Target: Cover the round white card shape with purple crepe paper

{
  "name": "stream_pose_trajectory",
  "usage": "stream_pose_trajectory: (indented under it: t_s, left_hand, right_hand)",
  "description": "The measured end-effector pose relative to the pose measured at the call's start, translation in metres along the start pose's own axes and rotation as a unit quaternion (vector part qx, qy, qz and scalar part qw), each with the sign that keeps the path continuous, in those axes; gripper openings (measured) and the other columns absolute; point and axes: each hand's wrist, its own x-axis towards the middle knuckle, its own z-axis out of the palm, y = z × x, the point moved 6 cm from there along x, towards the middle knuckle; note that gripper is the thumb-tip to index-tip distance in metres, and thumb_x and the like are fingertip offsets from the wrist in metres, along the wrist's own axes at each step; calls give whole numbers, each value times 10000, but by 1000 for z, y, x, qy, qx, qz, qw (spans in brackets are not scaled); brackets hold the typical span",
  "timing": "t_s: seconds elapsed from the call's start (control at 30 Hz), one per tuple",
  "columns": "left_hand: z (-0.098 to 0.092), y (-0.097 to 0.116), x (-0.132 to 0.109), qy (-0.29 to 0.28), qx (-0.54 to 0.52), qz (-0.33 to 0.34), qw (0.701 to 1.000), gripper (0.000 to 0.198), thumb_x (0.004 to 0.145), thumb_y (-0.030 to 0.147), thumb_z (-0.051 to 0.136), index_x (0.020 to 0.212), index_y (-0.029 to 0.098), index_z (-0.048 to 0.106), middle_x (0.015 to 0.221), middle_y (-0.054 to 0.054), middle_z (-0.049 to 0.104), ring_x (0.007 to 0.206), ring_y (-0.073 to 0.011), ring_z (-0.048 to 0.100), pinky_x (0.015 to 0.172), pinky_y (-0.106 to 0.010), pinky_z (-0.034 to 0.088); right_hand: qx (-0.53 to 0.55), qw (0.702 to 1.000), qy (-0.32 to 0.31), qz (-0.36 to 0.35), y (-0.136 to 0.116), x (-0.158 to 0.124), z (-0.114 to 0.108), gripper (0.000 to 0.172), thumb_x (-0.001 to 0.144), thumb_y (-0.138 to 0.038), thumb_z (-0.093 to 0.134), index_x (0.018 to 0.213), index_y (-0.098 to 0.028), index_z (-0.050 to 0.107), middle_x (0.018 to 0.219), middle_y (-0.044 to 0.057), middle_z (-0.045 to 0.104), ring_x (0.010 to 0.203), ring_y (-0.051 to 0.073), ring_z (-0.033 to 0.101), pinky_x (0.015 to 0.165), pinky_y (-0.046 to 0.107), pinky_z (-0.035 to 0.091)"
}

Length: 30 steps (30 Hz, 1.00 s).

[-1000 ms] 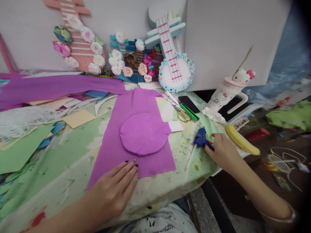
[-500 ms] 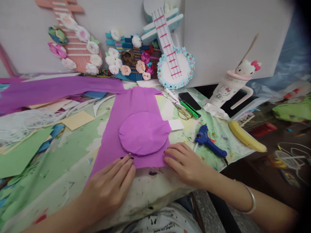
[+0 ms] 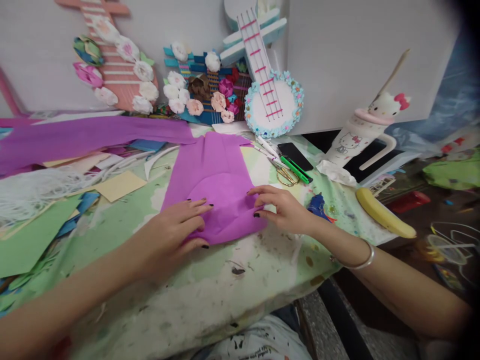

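Note:
A sheet of purple crepe paper [image 3: 215, 160] lies on the paint-stained table [image 3: 240, 285], its near end folded up over a round shape beneath it. My left hand [image 3: 176, 230] rests flat on the fold's left side, fingers spread. My right hand [image 3: 279, 207] presses the fold's right edge with fingers stretched out. A blue glue gun [image 3: 318, 206] lies just right of my right wrist, partly hidden behind it.
Scissors [image 3: 285, 175], a green cutter [image 3: 296, 170] and a black phone [image 3: 294, 152] lie behind my right hand. A banana [image 3: 384, 215] and a cat-figure cup [image 3: 356, 135] stand at the right edge. Paper guitars with flowers [image 3: 270, 95] lean on the wall. Paper scraps [image 3: 116, 185] cover the left.
My right hand left the glue gun and came to the purple paper. Both hands folded the sheet's near end away from me, over the round shape.

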Motion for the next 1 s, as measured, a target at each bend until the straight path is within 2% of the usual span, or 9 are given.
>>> stream_pose_trajectory:
  t_s: [0.13, 0.23, 0.33, 0.53, 0.8, 1.0]
  left_hand:
    - [6, -19, 2, -88, -100, -19, 991, 211, 931, 282, 431, 871, 197, 613, 1420, -62, 434, 1321, -204, 382, 1059, -403, 388]
    - [10, -30, 6, -110, -144, -35, 983, 221, 923, 296, 441, 841, 188, 616, 1450, -65, 390, 1336, -210, 357, 1067, -408, 367]
    - [18, -37, 9, -130, -165, -62, 976, 259, 930, 295, 418, 794, 172, 601, 1447, -79, 391, 1297, -212, 410, 1026, -397, 401]
    - [25, -47, 12, -113, -177, -72, 975, 249, 899, 333, 481, 746, 174, 595, 1351, -92, 500, 1203, -220, 501, 956, -379, 438]
    - [28, -49, 14, -102, -173, -64, 978, 232, 894, 319, 495, 753, 178, 615, 1326, -76, 506, 1193, -217, 486, 983, -370, 410]
    - [34, -55, 12, -98, -165, -55, 980, 233, 874, 366, 518, 753, 198, 625, 1326, -66, 509, 1197, -226, 483, 984, -376, 414]
  right_hand:
    - [40, 998, -26, 33, 7, 6, 2, 52, 780, -128, 609, 779, -174, 585, 1218, 118, 585, 1124, 214, 555, 921, 394, 432]
    - [53, 996, -34, 59, 10, 7, 3, 64, 760, -128, 619, 749, -170, 573, 1232, 122, 586, 1114, 220, 565, 929, 403, 421]
    - [47, 996, -45, 55, 9, 8, 5, 76, 760, -125, 616, 730, -168, 561, 1219, 124, 590, 1145, 219, 545, 943, 394, 411]
    - [6, 997, -59, 44, 10, 10, 8, 68, 762, -133, 606, 731, -175, 563, 1177, 111, 596, 1112, 222, 559, 920, 392, 427]
    - [-31, 996, -69, 52, 14, 10, 12, 61, 752, -142, 612, 735, -173, 563, 1163, 94, 580, 1028, 211, 583, 888, 365, 426]
    - [-81, 992, -83, 49, 14, 12, 15, 26, 781, -156, 587, 805, -165, 582, 1139, 92, 568, 936, 190, 593, 780, 319, 429]
